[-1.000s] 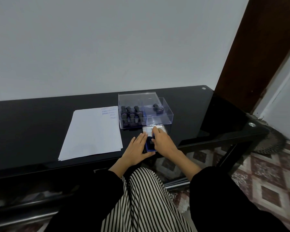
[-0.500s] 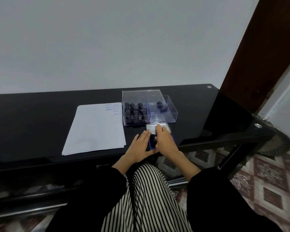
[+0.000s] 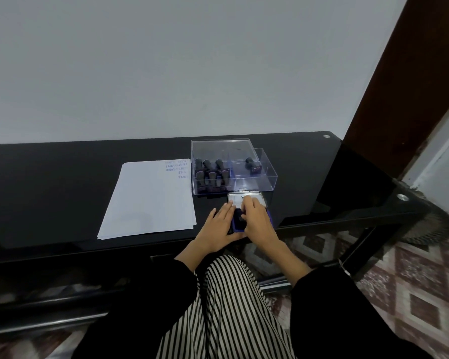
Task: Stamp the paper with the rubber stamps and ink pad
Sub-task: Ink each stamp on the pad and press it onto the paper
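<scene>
Your left hand (image 3: 218, 228) lies flat on the counter (image 3: 62, 190), fingers straight and together, with its inner edge against the left side of the ink pad (image 3: 237, 225). Your right hand (image 3: 258, 220) sits on top of the pad, fingers bent forward onto the pad lid (image 3: 246, 197), which is flipped open toward the far side. Something dark shows beside the right palm on the blue base. Can't tell if it's a stamp, or if that hand grips anything. Ink pad is at the counter's near edge, just in front of the clear box (image 3: 268, 177). Stamps (image 3: 210, 174): a cluster standing upright in the box's left compartment, plus a lone stamp (image 3: 253, 165) in the right compartment. Paper (image 3: 148, 203) is a small stack left of the box, near your left hand but not touching it. Blue prints (image 3: 178, 169) sit in its far right corner.
</scene>
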